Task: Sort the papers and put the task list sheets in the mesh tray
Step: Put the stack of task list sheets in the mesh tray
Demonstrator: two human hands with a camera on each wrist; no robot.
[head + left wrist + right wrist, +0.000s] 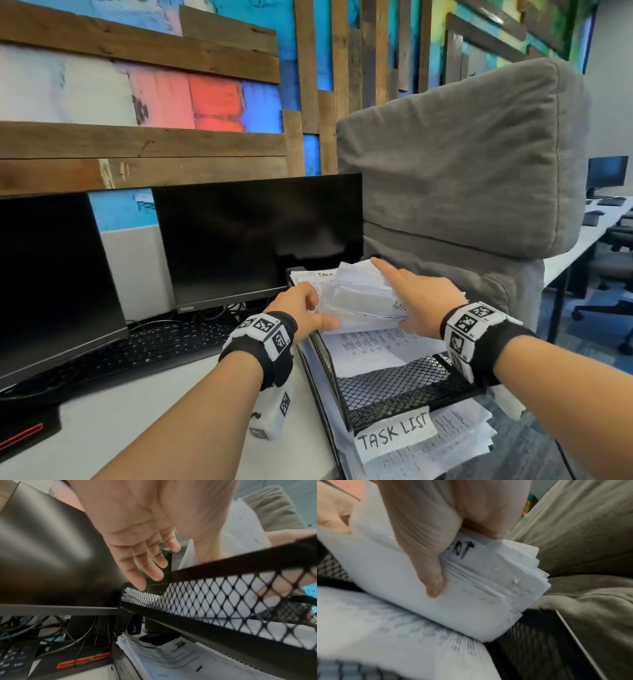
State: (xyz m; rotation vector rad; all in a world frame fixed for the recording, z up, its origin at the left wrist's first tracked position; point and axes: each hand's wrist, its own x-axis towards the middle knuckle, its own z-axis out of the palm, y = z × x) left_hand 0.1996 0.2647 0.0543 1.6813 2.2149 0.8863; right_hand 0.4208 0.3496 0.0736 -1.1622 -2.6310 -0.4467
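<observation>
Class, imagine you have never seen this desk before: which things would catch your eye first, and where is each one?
First, the two hands meeting over the black mesh tray at the desk's right edge: the right hand grips a thick curled stack of papers above it, and the left hand steadies the stack's left edge. Next, the handwritten TASK LIST label on the tray's front. Behind looms a large grey cushion, with two dark monitors to the left.
</observation>
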